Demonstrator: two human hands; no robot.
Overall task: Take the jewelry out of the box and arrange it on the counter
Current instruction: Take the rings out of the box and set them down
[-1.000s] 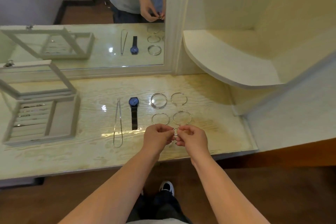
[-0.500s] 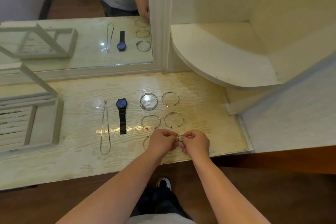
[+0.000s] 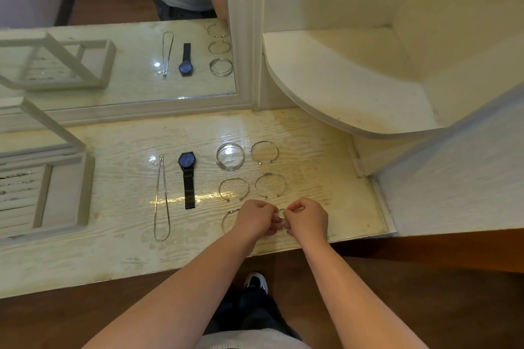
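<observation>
1. One small ring (image 3: 281, 212) is pinched between both hands low over the counter (image 3: 113, 249), right of the watch (image 3: 187, 176) and nearer the person than its strap end.
2. Over the last second the ring stays in that two-handed pinch. The arc of a cuff bracelet (image 3: 226, 219), hidden a second ago, now shows beside the left hand. The ring looks ready to be set down as the next piece.
3. The left hand (image 3: 253, 219) and right hand (image 3: 307, 218) are curled knuckles-up, fingertips meeting on the ring, forearms converging.
4. Right of the watch lie a bangle stack (image 3: 230, 156) and three more cuffs (image 3: 270, 185). The necklace (image 3: 162, 198) lies just left of the watch, and the open jewelry box (image 3: 65, 195) sits far left.
</observation>
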